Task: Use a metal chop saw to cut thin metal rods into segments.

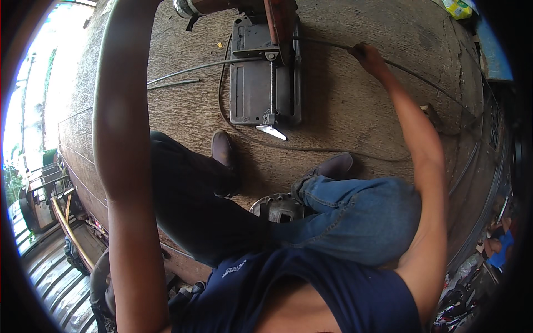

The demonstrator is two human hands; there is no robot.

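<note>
A dark cut-off saw with a flat grey base (252, 94) sits on the ground ahead of my feet. Its reddish blade guard (279, 22) stands over the vise, whose crank handle (272, 132) points toward me. To the right of the saw, my right hand (366, 57) is closed around a long thin metal rod (416, 76), which runs up to the saw. A length of thin rod (194, 69) also extends left from the vise. My left arm (125, 94) stretches up past the top edge, so its hand is out of view.
A loose rod piece (175, 84) lies left of the saw. A cord (311, 149) curves across the ground before my shoes. Between my legs rests a welding mask (279, 208). Scrap (502, 247) lies at the right, a metal frame (41, 202) at the left.
</note>
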